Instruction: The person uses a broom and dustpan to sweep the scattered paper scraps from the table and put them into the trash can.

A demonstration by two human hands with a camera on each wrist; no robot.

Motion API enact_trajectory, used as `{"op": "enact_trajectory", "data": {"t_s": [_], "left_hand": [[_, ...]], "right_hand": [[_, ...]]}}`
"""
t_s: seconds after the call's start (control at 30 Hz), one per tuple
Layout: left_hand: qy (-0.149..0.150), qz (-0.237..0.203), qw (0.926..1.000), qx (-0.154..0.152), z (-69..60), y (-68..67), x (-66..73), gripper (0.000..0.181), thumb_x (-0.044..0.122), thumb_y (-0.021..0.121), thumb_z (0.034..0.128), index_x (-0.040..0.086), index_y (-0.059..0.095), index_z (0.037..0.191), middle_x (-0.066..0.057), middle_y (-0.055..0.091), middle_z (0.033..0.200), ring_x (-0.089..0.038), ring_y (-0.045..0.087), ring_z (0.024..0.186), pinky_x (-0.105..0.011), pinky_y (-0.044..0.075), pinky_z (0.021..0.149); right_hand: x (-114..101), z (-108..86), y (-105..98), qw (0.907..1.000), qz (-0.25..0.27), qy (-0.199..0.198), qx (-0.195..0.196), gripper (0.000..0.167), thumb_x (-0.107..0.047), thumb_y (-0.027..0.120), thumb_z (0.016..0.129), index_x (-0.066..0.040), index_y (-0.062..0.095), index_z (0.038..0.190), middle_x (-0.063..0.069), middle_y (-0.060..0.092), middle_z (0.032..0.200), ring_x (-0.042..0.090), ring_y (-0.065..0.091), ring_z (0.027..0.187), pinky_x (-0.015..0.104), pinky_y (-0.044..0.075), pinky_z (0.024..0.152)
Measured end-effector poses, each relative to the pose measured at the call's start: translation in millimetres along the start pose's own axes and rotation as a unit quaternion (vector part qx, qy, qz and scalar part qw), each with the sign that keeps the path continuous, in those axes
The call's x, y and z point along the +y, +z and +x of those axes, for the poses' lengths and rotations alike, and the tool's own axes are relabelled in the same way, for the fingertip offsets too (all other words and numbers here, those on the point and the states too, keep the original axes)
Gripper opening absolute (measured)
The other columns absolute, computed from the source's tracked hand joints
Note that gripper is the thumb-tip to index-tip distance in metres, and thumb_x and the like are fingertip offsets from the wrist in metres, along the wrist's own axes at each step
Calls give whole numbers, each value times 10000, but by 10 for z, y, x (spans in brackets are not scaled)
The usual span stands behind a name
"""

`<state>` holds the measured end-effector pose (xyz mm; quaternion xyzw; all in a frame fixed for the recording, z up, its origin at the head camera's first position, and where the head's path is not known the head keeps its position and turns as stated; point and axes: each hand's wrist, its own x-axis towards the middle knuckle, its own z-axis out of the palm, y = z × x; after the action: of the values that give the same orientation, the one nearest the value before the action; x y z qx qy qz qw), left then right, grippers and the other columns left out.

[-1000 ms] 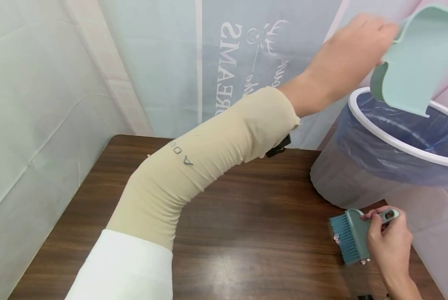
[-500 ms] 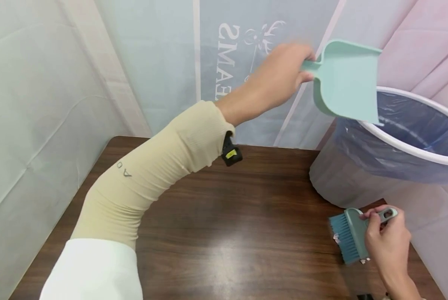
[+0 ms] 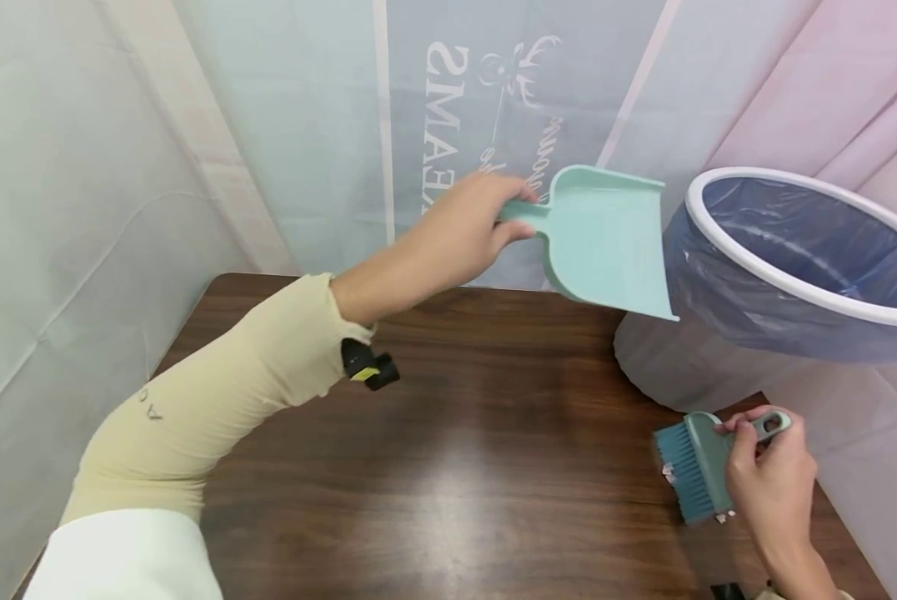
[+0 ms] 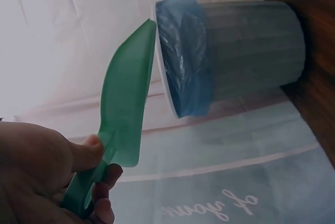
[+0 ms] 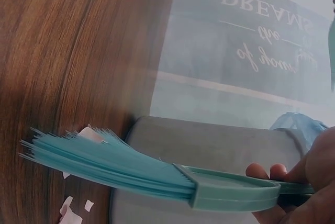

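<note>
My left hand (image 3: pixel 467 229) grips the handle of a pale green dustpan (image 3: pixel 606 237), held in the air above the back of the table, left of the bin. No scraps show on its pan in the head view. Down at the right, my right hand (image 3: pixel 771 475) holds a small hand brush (image 3: pixel 707 462) by its handle, blue bristles against the tabletop. Little pale paper scraps (image 5: pixel 68 212) lie by the bristles (image 5: pixel 115 164) in the right wrist view, and one scrap touches them.
A grey bin (image 3: pixel 669 362) with a white rim (image 3: pixel 741 260) and blue plastic liner (image 4: pixel 183 56) stands at the table's back right. The brown wooden table (image 3: pixel 508 400) ends at a printed cloth (image 3: pixel 328 125) behind and a pale cloth at the left.
The dustpan in my left hand has come away from over the bin, moving left and down. My right hand and the brush stay almost still.
</note>
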<state>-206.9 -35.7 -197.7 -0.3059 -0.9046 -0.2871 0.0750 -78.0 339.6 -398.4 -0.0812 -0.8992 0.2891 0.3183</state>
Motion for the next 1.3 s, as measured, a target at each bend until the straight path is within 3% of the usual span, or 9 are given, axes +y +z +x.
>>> {"op": "enact_trajectory", "data": {"t_s": [0.23, 0.5, 0.63, 0.9, 1.07, 1.3], "left_hand": [[-403, -492, 9980, -20, -453, 32, -260, 333, 198, 662, 1006, 23, 639, 1288, -71, 671, 1241, -208, 572, 1113, -346, 451, 979], [-567, -883, 9945, 58, -1016, 163, -594, 262, 114, 708, 968, -3, 671, 1200, -77, 701, 1110, -215, 612, 985, -398, 512, 883], [-716, -830, 9940, 67, -1283, 312, -750, 256, 119, 723, 955, 14, 682, 1185, -64, 704, 1092, -232, 620, 1017, -431, 522, 879], [-999, -930, 9906, -60, -1783, 581, -981, 224, 108, 721, 951, 39, 686, 1161, -21, 687, 1056, -205, 608, 989, -413, 542, 857], [-1168, -1074, 9873, -117, -2008, 742, -1032, 220, 96, 730, 941, 63, 691, 1155, 2, 683, 1045, -172, 598, 952, -386, 554, 831], [-1352, -1146, 9840, -179, -2294, 1093, -1151, 216, 116, 748, 923, 109, 694, 1132, 46, 659, 1005, -119, 550, 890, -311, 524, 786]], "right_hand": [[-27, 3, 16, 10000, 27, -18, 23, 171, -1, 524, 992, 38, 515, 1158, -428, 486, 818, -239, 459, 666, 37, 353, 543], [-21, -4, 19, 10000, 24, -31, 5, 171, 4, 527, 990, 40, 517, 1157, -420, 485, 825, -244, 462, 686, 20, 356, 573], [-18, -6, 14, 10000, -2, 42, -39, 167, -13, 523, 1004, 29, 510, 1165, -414, 488, 820, -189, 458, 604, 75, 355, 497], [4, 4, 16, 10000, -21, 44, -36, 177, -9, 535, 995, 28, 514, 1167, -412, 491, 815, -229, 460, 649, 46, 361, 533], [6, 7, 2, 9999, -28, 93, -74, 172, -19, 523, 1003, 24, 509, 1169, -408, 495, 810, -211, 461, 618, 61, 363, 508], [1, 14, -10, 9997, 48, 215, -103, 155, -16, 505, 1004, 24, 507, 1154, -385, 518, 800, -220, 490, 657, 29, 375, 551]]}}
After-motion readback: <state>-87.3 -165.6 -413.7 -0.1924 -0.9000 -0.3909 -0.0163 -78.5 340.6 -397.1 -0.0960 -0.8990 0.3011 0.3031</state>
